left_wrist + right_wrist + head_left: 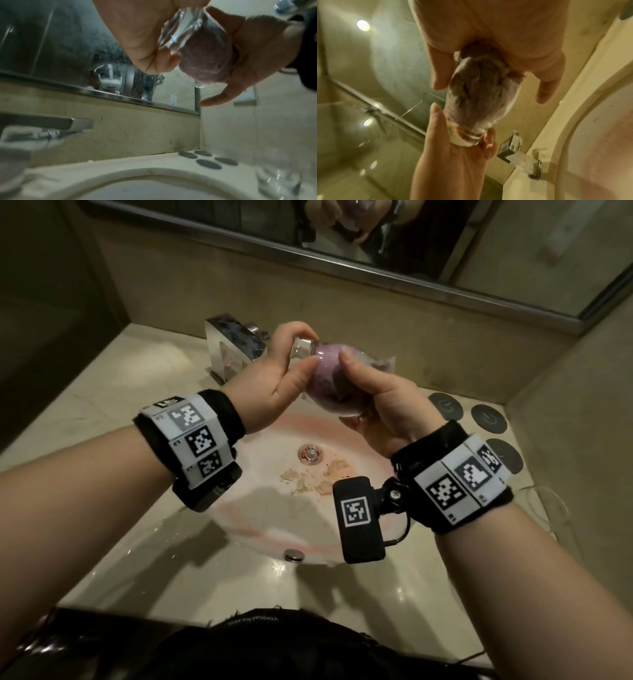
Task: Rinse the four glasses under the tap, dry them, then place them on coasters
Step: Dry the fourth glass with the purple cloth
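A clear glass (303, 348) lies tilted on its side above the sink, with a purple cloth (323, 373) stuffed inside it. My left hand (274, 371) grips the thick base of the glass (181, 31) with thumb and fingers. My right hand (376, 405) cups the mouth end, thumb on the wall, and a tail of cloth (385, 363) sticks out past it. In the right wrist view the cloth (479, 92) fills the glass (467, 139) from my palm. Dark round coasters (489, 418) lie on the counter at the right, bare.
The chrome tap (236, 344) stands behind my left hand; no water runs from it. The sink basin (260, 508) below has pink stains and bits of debris near the drain (310, 455). Another glass (278, 180) stands, blurred, near the coasters (208, 163). A mirror lines the back wall.
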`<state>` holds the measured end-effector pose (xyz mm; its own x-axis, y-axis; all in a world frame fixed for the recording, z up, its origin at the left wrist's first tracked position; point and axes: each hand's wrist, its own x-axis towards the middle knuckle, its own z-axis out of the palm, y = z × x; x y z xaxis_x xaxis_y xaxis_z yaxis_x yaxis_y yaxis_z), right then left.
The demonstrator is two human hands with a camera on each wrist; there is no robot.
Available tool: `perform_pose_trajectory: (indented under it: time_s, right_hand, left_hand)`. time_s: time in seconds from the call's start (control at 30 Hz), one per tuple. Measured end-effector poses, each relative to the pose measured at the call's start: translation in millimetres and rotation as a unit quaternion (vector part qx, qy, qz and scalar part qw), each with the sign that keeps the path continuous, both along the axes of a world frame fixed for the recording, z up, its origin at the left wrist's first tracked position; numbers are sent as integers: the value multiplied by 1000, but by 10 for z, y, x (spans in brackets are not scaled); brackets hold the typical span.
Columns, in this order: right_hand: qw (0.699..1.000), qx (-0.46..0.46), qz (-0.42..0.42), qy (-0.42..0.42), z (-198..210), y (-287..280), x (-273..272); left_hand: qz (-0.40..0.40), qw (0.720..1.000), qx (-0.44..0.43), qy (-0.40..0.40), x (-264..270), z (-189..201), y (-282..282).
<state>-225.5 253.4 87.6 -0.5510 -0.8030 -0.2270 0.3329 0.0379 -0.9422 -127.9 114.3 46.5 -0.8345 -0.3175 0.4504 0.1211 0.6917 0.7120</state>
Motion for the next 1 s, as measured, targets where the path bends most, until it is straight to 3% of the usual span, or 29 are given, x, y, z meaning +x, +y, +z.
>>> perform_pose_trajectory:
  time_s: [0.1,0.17,0.2,0.27,0.3,0.33,0.4,0.5,0.6,0.7,0.8,0.83,0.9,0.93,1.0]
  right_hand:
    - [995,-12,-4,102,2,-1,-14]
    - [969,5,1,247,-18,14,-4]
    - [940,21,16,339,-34,27,7]
    - [892,34,41,449,-86,42,18]
    - [893,27,41,447,-103,42,7]
    - [911,17,38,411,-111,45,-12]
    - [957,-21,48,285,-120,40,-50]
    - [988,-80,63,117,-153,29,-125]
    - [992,-99,75,21,-154,45,-163]
    - [993,-88,68,24,-136,52,-197]
    - [989,-45,49,136,-97,52,-202]
    - [983,-38,50,172,-80,57,-201]
    - [960,-29,69,270,-71,59,-192]
    - [938,-21,79,337,-72,59,-190]
    - [895,-10,87,437,-75,55,-185]
  left_hand:
    - [6,976,210,-55,-24,38,78]
    - [18,912,399,-95,-68,116,103]
    - [23,878,462,-123,-83,159,98]
    - [27,841,510,-178,-107,207,123]
    - [38,838,511,-184,-129,214,150]
    - [63,848,497,-174,-155,209,176]
    - [136,898,400,-126,-189,182,202]
    - [155,978,129,-50,-171,133,182]
    - [88,996,3,-25,-79,153,164]
    - [79,995,-10,-51,-67,157,162]
    - [76,981,154,-92,-71,163,213]
    - [72,960,251,-99,-69,169,235]
    - [54,892,434,-116,-70,185,250]
    - [45,863,487,-125,-74,190,256]
    - [38,842,526,-112,-91,203,278]
